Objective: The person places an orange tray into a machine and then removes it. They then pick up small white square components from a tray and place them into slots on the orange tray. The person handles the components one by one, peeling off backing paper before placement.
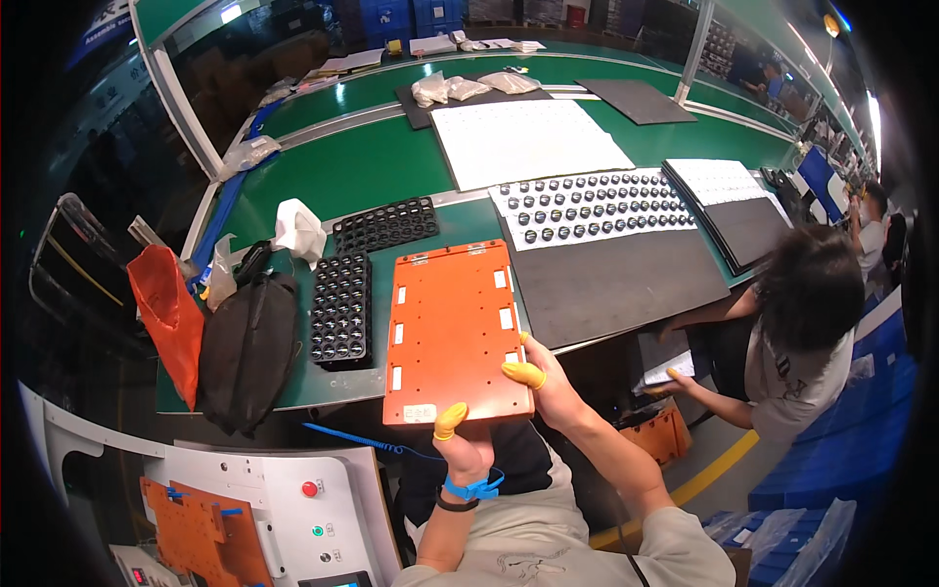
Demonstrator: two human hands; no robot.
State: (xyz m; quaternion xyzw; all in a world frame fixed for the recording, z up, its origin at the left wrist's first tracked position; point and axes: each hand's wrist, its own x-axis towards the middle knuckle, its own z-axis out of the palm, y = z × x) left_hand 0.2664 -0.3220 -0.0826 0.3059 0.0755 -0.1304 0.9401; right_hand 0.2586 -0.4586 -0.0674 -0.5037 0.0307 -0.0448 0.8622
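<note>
Both my hands hold a flat orange fixture plate (pixel 455 328), tilted over the table's front edge. It has small holes, white labels along its sides and metal hinges at its far end. My left hand (pixel 466 446) grips the near edge, its yellow-covered thumb on top and its other fingers hidden beneath. At the near right corner my right hand (pixel 550 389) is closed on the side edge, yellow covers on its fingertips. A blue wrist strap (pixel 474 487) circles my left wrist. Left of the plate stands a black tray (pixel 341 358) filled with round dark parts.
Another black tray (pixel 386 223) lies farther back. Round parts stand in rows on a white sheet (pixel 511 207) beside a black mat (pixel 616 284). A black bag (pixel 249 352) hangs at the left edge. A machine panel (pixel 293 489) is at lower left; a co-worker (pixel 807 333) works at right.
</note>
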